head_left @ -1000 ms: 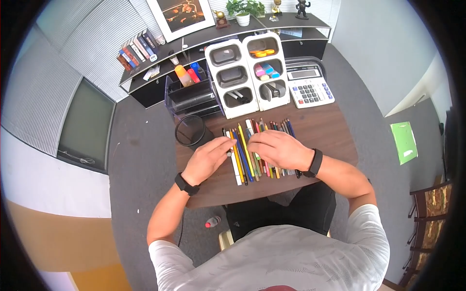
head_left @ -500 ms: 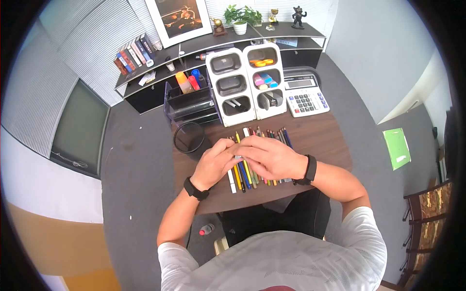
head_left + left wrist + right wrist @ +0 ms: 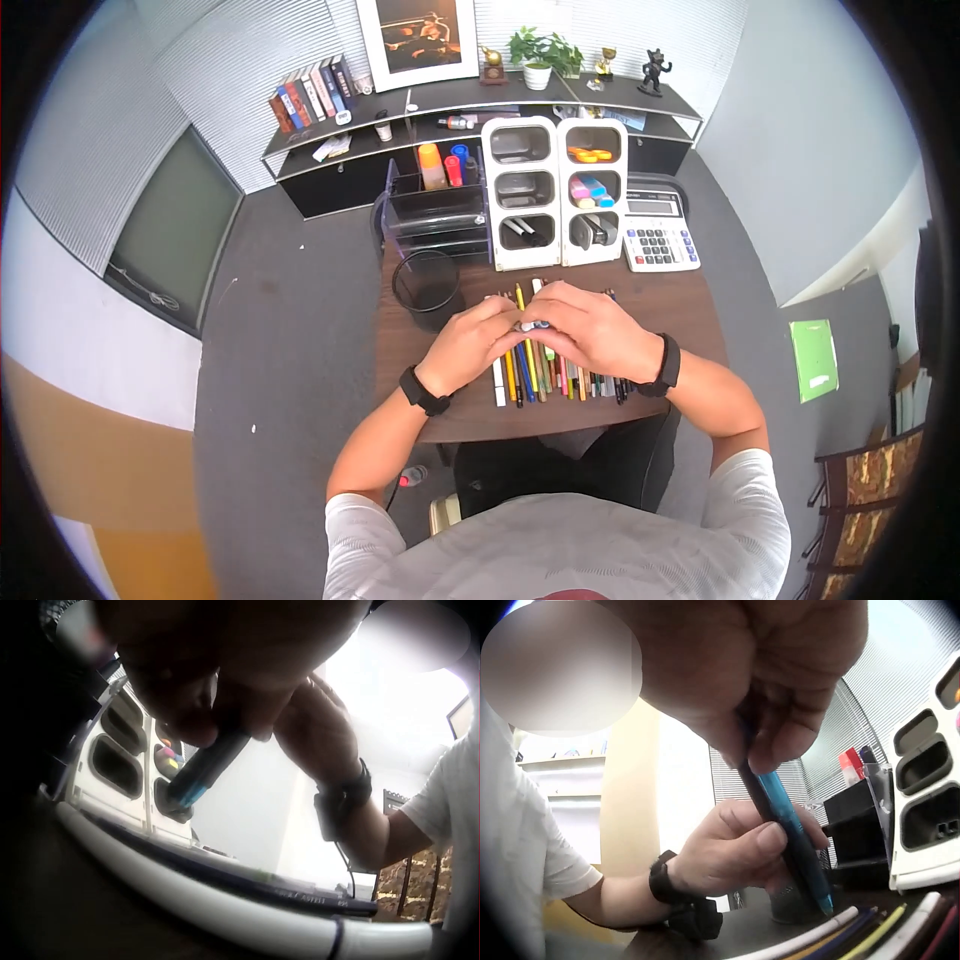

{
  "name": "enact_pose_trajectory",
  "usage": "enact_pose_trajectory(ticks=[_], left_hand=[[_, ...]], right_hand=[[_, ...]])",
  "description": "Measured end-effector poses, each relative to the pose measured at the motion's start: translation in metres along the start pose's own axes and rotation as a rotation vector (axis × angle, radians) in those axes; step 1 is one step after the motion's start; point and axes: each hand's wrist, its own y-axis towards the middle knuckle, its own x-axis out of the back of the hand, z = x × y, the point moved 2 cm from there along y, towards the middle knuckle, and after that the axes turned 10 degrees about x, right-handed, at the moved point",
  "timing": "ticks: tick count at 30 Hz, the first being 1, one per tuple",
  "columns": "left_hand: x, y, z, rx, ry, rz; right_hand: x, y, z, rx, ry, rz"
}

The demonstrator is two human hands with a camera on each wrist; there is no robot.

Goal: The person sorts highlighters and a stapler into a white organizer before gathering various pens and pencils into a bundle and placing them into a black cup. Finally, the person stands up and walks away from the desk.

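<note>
Both hands meet above a row of pens and pencils, whose leftmost piece is a white marker (image 3: 499,382). In the right wrist view the left hand (image 3: 739,847) pinches a dark pen and a translucent blue pen (image 3: 781,801), side by side and slanting with tips downward. From above, the right hand (image 3: 772,682) grips their upper ends. The left wrist view shows the left hand (image 3: 217,667) on the dark barrel (image 3: 214,766), and the right hand (image 3: 319,731) behind. In the head view, left hand (image 3: 468,345) and right hand (image 3: 592,328) partly cover the row.
A black mesh cup (image 3: 428,290) stands left of the pens. Behind are a clear desk rack (image 3: 437,218) with markers, white compartment holders (image 3: 557,255) with scissors and erasers, and a calculator (image 3: 662,247). The table's front edge (image 3: 470,432) is near the person's lap.
The hands were apart over the row; they have come together, with pens between their fingers. The head view has shifted, so the desk sits lower and further right.
</note>
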Motion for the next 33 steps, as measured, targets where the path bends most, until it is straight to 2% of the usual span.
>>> enact_pose_trajectory(ticks=[5, 8, 10, 11, 12, 14, 15, 17, 18, 19, 20, 22, 23, 27, 30, 33], left_hand=[[0.001, -0.003, 0.001, 0.008, -0.018, 0.071], [0.003, -0.003, 0.0, -0.048, 0.018, 0.02], [0.011, -0.003, -0.012, 0.076, 0.015, -0.008], [0.016, -0.004, -0.018, 0.137, 0.014, -0.021], [0.02, -0.007, -0.019, 0.16, 0.035, -0.052], [0.025, -0.014, -0.02, 0.205, 0.079, -0.113], [0.025, -0.018, -0.018, 0.153, 0.098, -0.113], [0.028, -0.027, -0.018, 0.172, 0.162, 0.006], [0.029, -0.031, -0.018, 0.18, 0.195, 0.065], [0.03, -0.036, -0.02, 0.24, 0.232, 0.164], [0.028, -0.042, -0.018, 0.233, 0.233, 0.172], [0.023, -0.054, -0.01, 0.22, 0.236, 0.185], [0.024, -0.059, -0.01, 0.268, 0.244, 0.263], [0.021, -0.074, -0.011, 0.237, 0.198, 0.343], [0.019, -0.077, -0.013, 0.158, 0.212, 0.343], [0.015, -0.078, -0.012, 0.095, 0.221, 0.33]], right_hand=[[-0.003, 0.008, -0.002, 0.029, 0.07, 0.043], [0.002, 0.015, -0.003, 0.044, 0.06, 0.091], [0.013, 0.027, -0.001, 0.067, 0.049, 0.101], [0.024, 0.036, 0.002, 0.037, 0.012, 0.084], [0.035, 0.045, -0.002, 0.092, -0.028, 0.016], [0.056, 0.07, -0.002, 0.092, -0.129, -0.087], [0.061, 0.084, -0.004, 0.084, -0.116, -0.139], [0.059, 0.116, -0.016, 0.092, -0.106, -0.219], [0.052, 0.133, -0.026, 0.179, -0.071, -0.28], [0.044, 0.149, -0.034, 0.204, -0.088, -0.281], [0.037, 0.163, -0.041, 0.228, -0.106, -0.281], [0.021, 0.187, -0.057, 0.19, -0.125, -0.24], [0.014, 0.196, -0.065, 0.17, -0.134, -0.219], [-0.009, 0.215, -0.088, 0.169, -0.193, -0.161], [-0.017, 0.22, -0.099, 0.052, -0.193, -0.039], [-0.025, 0.221, -0.11, 0.009, -0.252, 0.042]])
